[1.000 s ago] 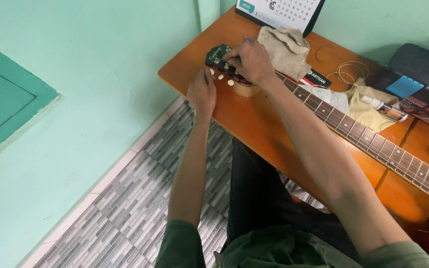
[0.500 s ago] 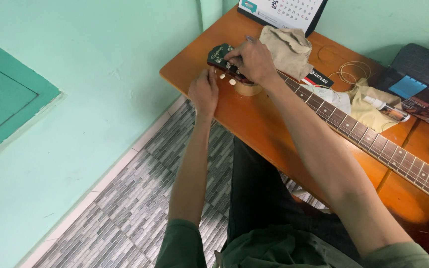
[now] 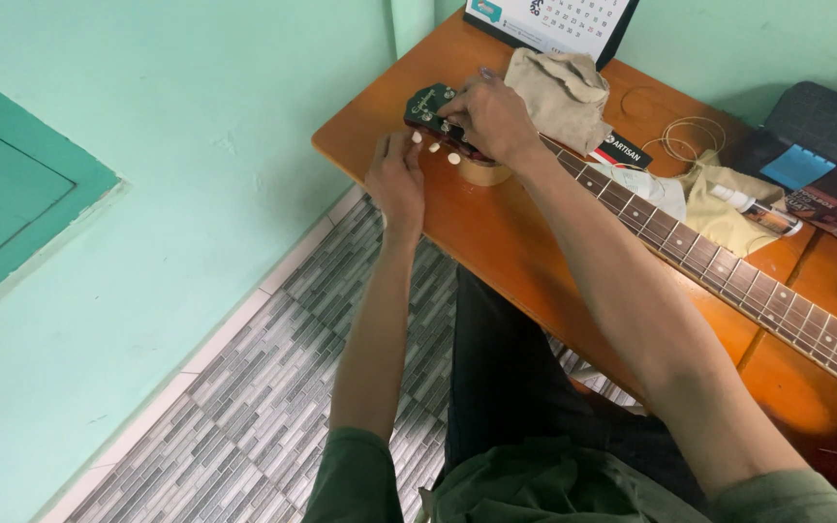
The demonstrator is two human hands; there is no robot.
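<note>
An orange wooden worktop (image 3: 496, 232) carries a guitar laid flat, its neck (image 3: 728, 281) running along the worktop from the right edge toward the near left corner, so the headstock (image 3: 430, 105) sits just inside that corner within easy reach. A small round block (image 3: 484, 172) props the neck beside the headstock, lifting the tuners off the surface. The right hand (image 3: 491, 118) lies over the headstock, fingers curled shut on the string posts, apparently steadying the string. The left hand (image 3: 395, 179) reaches in from the worktop's left edge, fingers pinched on a white tuning peg (image 3: 417, 138). A beige cloth (image 3: 564, 92) lies by the far edge in front of a desk calendar (image 3: 554, 17); coiled strings (image 3: 690, 136) rest just beyond the neck.
</note>
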